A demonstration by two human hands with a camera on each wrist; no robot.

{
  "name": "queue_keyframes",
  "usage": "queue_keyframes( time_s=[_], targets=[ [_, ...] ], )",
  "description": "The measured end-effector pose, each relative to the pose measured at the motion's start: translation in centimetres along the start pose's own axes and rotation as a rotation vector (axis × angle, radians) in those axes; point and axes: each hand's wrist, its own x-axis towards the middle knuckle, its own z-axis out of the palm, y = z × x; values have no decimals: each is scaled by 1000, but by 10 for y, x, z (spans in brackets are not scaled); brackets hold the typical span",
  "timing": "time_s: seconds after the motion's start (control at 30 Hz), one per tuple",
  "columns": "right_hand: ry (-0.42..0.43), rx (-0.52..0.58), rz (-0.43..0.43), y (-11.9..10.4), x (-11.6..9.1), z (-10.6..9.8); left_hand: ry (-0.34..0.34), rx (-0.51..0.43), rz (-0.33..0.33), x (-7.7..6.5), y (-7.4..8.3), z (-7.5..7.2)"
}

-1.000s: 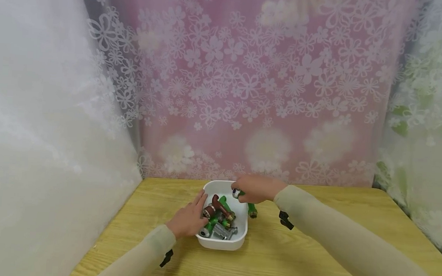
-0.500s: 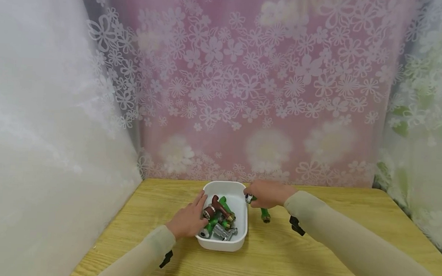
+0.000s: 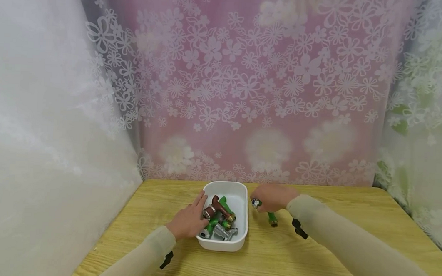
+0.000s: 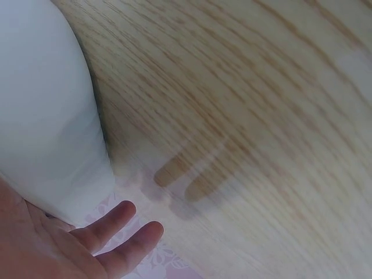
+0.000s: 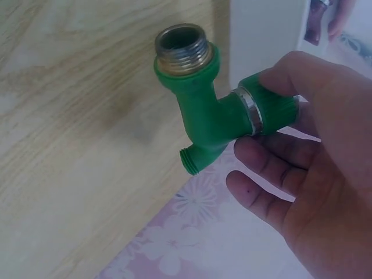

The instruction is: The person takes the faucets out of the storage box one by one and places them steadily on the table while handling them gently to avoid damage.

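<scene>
My right hand (image 3: 276, 197) pinches a green tap (image 5: 203, 116) by its ribbed handle, thumb on one side and fingers on the other. The tap's threaded brass inlet and short spout point away from the palm in the right wrist view. Just to the left of that hand stands a white plastic tub (image 3: 223, 246). My left hand (image 3: 187, 222) rests at the tub's left rim, its fingers fairly straight; two of them (image 4: 136, 247) stretch out past the tub wall in the left wrist view. Inside the tub lie a brown tap (image 3: 222, 209), green taps and a chrome fitting (image 3: 221, 232).
The wooden table (image 3: 312, 251) spreads around the tub on all sides. A pink flowered curtain (image 3: 264, 94) hangs along its back edge, with a pale sheet (image 3: 56, 125) at the left and another curtain (image 3: 424, 123) at the right.
My right hand has moved from over the tub's right rim to the right and lower, carrying the green tap out beside the tub. The left hand has stayed at the rim.
</scene>
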Motion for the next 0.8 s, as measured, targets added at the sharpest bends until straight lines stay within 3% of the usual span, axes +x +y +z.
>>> queue_keyframes(
  time_s=[0.8],
  targets=[
    [-21,24,39,16,11,33,-9,-12,-8,-1,2,0]
  ],
)
